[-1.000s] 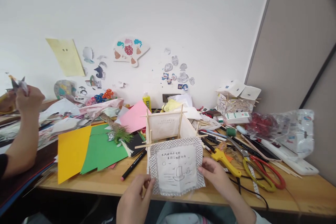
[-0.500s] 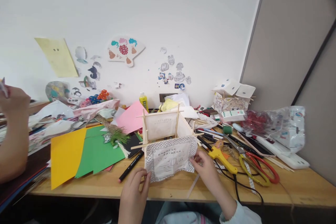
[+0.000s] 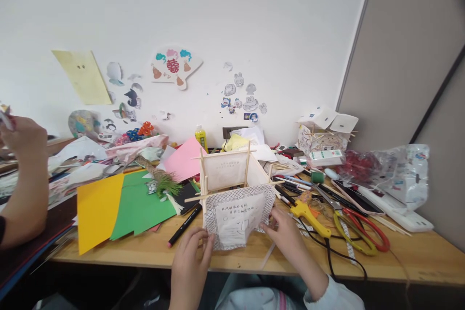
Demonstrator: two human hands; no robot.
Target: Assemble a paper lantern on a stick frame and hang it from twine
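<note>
A box-shaped frame of thin wooden sticks [image 3: 248, 167] with white paper sides stands near the table's front edge. On its front hangs a white paper sheet [image 3: 234, 218] with a cross-hatched border, handwritten characters and a line drawing. My left hand [image 3: 191, 261] has its fingers curled in at the sheet's lower left corner. At the lower right edge, my right hand [image 3: 286, 230] pinches the paper, which bends backward there. A black marker [image 3: 184, 225] lies left of the frame.
Green paper [image 3: 140, 208] and yellow paper [image 3: 96, 208] lie to the left. A yellow glue gun [image 3: 310, 215], its black cord and red-and-yellow-handled scissors [image 3: 363, 232] are close to my right hand. Another person's arm [image 3: 27, 179] is raised at far left.
The whole view has shifted slightly, moving things rightward. The sheet's lower right part now bends back more in my right hand. My left hand stays at the lower left corner.
</note>
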